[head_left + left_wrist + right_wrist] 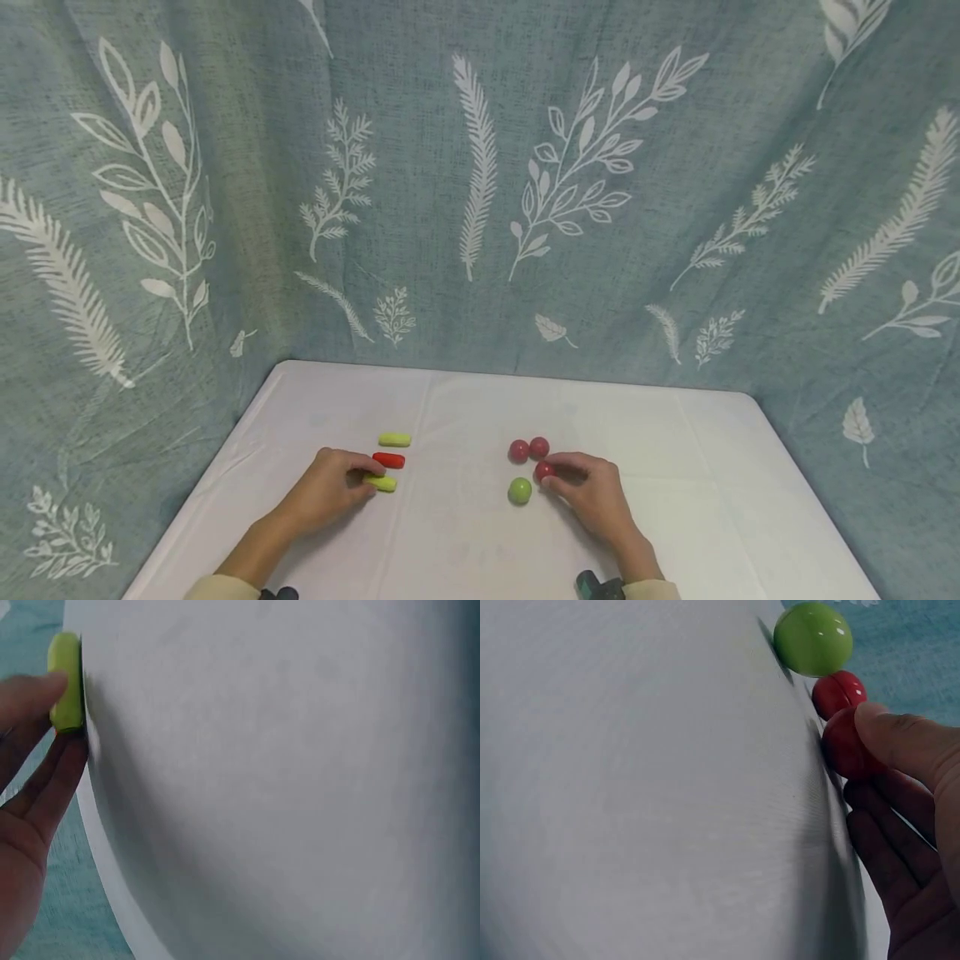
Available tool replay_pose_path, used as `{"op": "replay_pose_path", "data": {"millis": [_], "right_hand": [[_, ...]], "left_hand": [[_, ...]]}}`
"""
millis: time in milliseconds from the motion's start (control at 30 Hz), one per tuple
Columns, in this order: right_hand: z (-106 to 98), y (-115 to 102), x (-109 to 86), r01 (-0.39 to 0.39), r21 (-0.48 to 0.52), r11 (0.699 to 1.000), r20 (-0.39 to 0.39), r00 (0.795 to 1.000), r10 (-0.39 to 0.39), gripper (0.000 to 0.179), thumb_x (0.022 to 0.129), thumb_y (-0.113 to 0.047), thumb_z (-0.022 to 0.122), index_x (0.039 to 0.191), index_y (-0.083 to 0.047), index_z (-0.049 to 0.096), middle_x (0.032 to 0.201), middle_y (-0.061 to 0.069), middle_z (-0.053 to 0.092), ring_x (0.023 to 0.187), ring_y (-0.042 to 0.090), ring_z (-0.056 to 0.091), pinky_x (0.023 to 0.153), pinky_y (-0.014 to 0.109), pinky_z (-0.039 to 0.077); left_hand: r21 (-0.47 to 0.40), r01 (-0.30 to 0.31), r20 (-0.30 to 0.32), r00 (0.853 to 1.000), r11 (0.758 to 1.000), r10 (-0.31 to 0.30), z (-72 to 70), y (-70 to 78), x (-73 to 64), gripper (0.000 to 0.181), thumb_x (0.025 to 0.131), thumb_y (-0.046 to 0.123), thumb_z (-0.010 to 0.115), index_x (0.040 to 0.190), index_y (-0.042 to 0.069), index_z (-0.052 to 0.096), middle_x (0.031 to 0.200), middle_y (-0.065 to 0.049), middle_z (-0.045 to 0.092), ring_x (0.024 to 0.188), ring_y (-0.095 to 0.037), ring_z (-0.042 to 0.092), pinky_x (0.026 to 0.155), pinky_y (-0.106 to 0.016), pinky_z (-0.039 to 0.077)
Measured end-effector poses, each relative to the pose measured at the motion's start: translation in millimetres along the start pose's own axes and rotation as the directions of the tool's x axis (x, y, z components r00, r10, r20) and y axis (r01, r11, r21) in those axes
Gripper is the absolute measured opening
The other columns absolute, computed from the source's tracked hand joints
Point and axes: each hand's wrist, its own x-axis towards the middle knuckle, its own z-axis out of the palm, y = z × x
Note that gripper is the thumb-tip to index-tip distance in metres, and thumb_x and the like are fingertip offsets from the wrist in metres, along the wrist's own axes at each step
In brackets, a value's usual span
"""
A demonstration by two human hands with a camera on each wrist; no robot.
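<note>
My left hand (324, 490) pinches a short yellow-green bar (386, 483) between thumb and fingers at the left of the white table. In the left wrist view the thumb lies across this bar (69, 697). Just beyond it lie a red bar (389, 460) and a second yellow-green bar (395, 439), roughly parallel. My right hand (597, 498) pinches a small red ball (544, 472), its thumb pressed on the ball (847, 746) in the right wrist view. Two more red balls, one on the left (519, 452) and one on the right (539, 447), sit behind it. A green ball (520, 491) sits to its left.
The white table (450, 542) has rounded back corners. A blue-green curtain (420, 208) with white leaf patterns hangs behind it and along both sides. A dark device (600, 586) shows at the right wrist.
</note>
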Motion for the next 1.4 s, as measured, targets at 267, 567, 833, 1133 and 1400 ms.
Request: {"op": "replay_pose_path", "data": {"millis": [267, 567, 833, 1133, 1400], "right_hand": [[-17.9, -2.0, -1.4, -0.025, -0.053, 0.998, 0.033, 0.999, 0.027, 0.028, 0.092, -0.018, 0.088, 0.119, -0.024, 0.082, 0.118, -0.009, 0.082, 0.123, 0.022, 0.075, 0.112, 0.053, 0.056], [-33.9, -1.7, -7.2, -0.075, -0.094, 0.993, 0.103, 0.991, 0.085, 0.027, 0.094, -0.013, 0.085, 0.119, -0.022, 0.082, 0.116, -0.007, 0.083, 0.121, 0.023, 0.077, 0.110, 0.050, 0.058], [-30.2, 4.8, -9.5, -0.057, -0.105, 0.993, 0.080, 0.995, 0.065, 0.028, 0.091, -0.016, 0.089, 0.117, -0.025, 0.083, 0.117, -0.009, 0.081, 0.120, 0.019, 0.075, 0.108, 0.047, 0.059], [-24.6, 4.2, -11.4, -0.077, -0.103, 0.992, 0.026, 0.996, 0.080, 0.031, 0.092, -0.015, 0.087, 0.122, -0.021, 0.081, 0.122, -0.004, 0.082, 0.128, 0.027, 0.073, 0.115, 0.055, 0.053], [-20.6, 8.0, -12.4, -0.052, -0.108, 0.993, 0.004, 0.999, 0.053, 0.032, 0.093, -0.014, 0.086, 0.124, -0.021, 0.081, 0.124, -0.004, 0.081, 0.127, 0.024, 0.074, 0.113, 0.051, 0.055]], "left_hand": [[-0.057, -0.062, -0.025, 0.998, 0.996, 0.061, 4.0, 9.2, -1.5, 0.021, 0.086, -0.005, 0.087, 0.103, 0.008, 0.084, 0.103, -0.004, 0.083, 0.088, -0.010, 0.073, 0.075, -0.025, 0.062], [-0.208, -0.078, -0.114, 0.992, 0.975, 0.055, 14.0, 38.7, -11.7, 0.024, 0.089, -0.006, 0.085, 0.110, 0.005, 0.082, 0.113, -0.009, 0.082, 0.093, -0.013, 0.077, 0.079, -0.025, 0.064], [-0.297, 0.079, -0.073, 0.992, 0.952, -0.105, 42.2, 72.9, -17.6, 0.023, 0.091, -0.003, 0.083, 0.114, 0.002, 0.080, 0.104, -0.004, 0.081, 0.089, -0.014, 0.073, 0.079, -0.023, 0.063], [-0.414, 0.238, 0.105, 0.971, 0.879, -0.214, 92.1, 108.7, -15.8, 0.023, 0.095, 0.009, 0.081, 0.116, 0.002, 0.080, 0.094, 0.002, 0.076, 0.086, -0.013, 0.068, 0.074, -0.024, 0.058], [-0.503, 0.305, 0.169, 0.952, 0.809, -0.254, 140.0, 145.8, -5.4, 0.018, 0.093, 0.009, 0.081, 0.110, 0.006, 0.081, 0.091, 0.002, 0.076, 0.084, -0.014, 0.069, 0.080, -0.038, 0.061]]}}
